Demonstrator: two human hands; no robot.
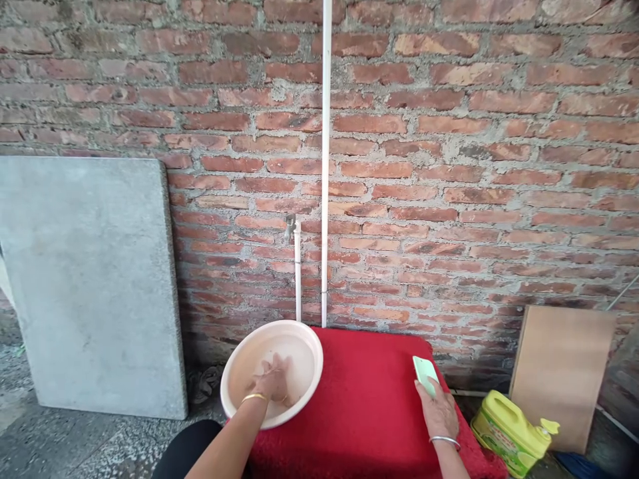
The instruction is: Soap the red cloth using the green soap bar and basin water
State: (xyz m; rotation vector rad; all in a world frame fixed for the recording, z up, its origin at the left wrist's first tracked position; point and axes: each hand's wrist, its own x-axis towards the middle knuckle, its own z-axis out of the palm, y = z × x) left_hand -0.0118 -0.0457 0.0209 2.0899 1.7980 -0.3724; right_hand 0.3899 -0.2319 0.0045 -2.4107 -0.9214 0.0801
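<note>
At the left side of the red cloth (369, 399), the left hand (271, 382) is spread open inside the basin (239, 362), seemingly in water (298, 362), while on the right side the right hand (439, 406) grips a pale green flat object (424, 369), perhaps a brush. I judge that wetting is the present step; the next move would call for lifting the left hand over the rim without tipping the basin.
</note>
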